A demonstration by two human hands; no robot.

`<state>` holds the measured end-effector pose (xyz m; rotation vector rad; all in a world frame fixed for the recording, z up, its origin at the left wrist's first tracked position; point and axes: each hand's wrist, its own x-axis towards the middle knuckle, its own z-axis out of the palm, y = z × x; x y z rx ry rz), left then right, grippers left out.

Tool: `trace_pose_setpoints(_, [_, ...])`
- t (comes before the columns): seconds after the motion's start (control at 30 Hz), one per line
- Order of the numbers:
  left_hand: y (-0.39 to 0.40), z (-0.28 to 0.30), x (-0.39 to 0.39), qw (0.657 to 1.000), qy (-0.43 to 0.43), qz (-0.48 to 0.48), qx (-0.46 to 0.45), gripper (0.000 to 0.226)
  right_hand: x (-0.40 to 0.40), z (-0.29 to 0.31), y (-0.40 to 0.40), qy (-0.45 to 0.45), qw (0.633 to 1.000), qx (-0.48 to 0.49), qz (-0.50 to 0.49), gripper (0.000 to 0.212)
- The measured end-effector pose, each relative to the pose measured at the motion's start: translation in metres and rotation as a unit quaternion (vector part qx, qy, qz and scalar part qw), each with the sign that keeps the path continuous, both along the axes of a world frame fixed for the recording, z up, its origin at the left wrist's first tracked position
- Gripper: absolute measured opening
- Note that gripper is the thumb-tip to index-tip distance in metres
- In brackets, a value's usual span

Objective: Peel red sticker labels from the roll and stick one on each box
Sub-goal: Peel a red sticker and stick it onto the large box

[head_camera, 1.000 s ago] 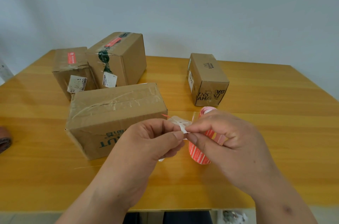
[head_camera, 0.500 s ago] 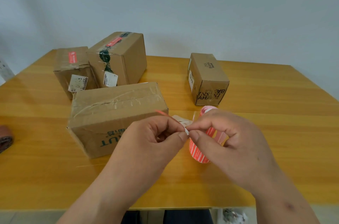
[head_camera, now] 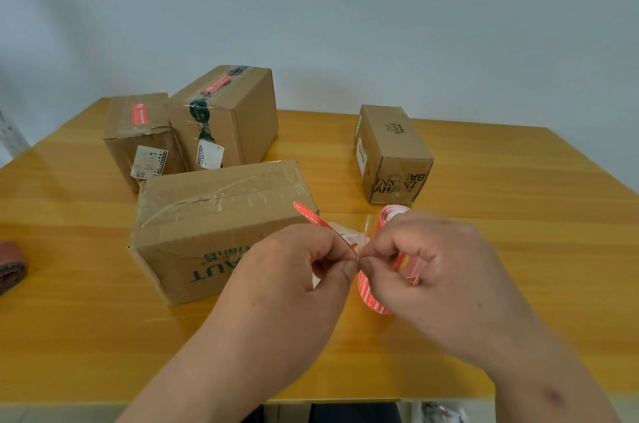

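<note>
Hands meet just above the counter (head_camera: 518, 249), in front of the nearest box. Our left hand (head_camera: 294, 270) pinches the near end of a red sticker label (head_camera: 316, 220) between thumb and forefinger; the label sticks up and away to the left, its far end free over the corner of the big box (head_camera: 214, 215). Our right hand (head_camera: 425, 267) is curled round the sticker roll (head_camera: 371, 294), thumb and forefinger pinching at the same spot where the label leaves it. White backing paper (head_camera: 347, 234) curls out behind the fingertips.

Big box lies nearest, taped top, green print on its near side, no red label visible on it. Behind it, two boxes touching: small left box (head_camera: 138, 138) with a red label on top, taller middle box (head_camera: 235, 118) with a red label on its top seam and dark tape down its near face. Right box (head_camera: 390, 149) stands apart, black lettering, no red label visible on it.

Brown object (head_camera: 10, 263) at the counter's left edge, cut off; we can't tell what it is.
</note>
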<state>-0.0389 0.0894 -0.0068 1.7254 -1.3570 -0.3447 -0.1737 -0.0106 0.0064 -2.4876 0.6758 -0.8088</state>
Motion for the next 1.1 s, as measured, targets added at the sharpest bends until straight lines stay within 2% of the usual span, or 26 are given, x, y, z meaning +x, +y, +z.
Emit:
trace_pose_setpoints(0.17, [-0.0005,0.0031,-0.0012,1.0,0.011,-0.005,0.012,0.016,-0.0008,0.0005,-0.0004,0.007,1.0,0.002,0.004,0.012])
trace_pose_setpoints(0.3, [0.0014,0.0045,-0.0006,0.999,0.037,-0.004,0.026,0.017,-0.003,0.0014,-0.0005,-0.009,0.998,0.064,0.008,0.009])
trace_pose_setpoints(0.7, [0.0001,0.0028,-0.0012,1.0,-0.021,0.008,0.022,0.014,0.0015,0.0001,0.0008,0.021,1.0,-0.009,-0.002,0.009])
trace_pose_setpoints(0.83, [-0.0002,0.0028,-0.0018,1.0,-0.002,0.008,0.022,0.015,0.0022,-0.0022,-0.0003,0.018,1.0,-0.002,0.0,0.011])
trace_pose_setpoints(0.97, [-0.0001,0.0032,-0.0013,0.999,0.031,0.011,0.029,0.018,-0.0006,-0.002,-0.0008,0.006,0.999,0.05,0.008,0.008])
trace_pose_setpoints(1.1, [-0.0004,0.0026,-0.0008,1.0,-0.002,0.015,0.026,0.019,-0.0011,-0.0015,-0.0017,0.02,0.998,0.051,0.01,0.007])
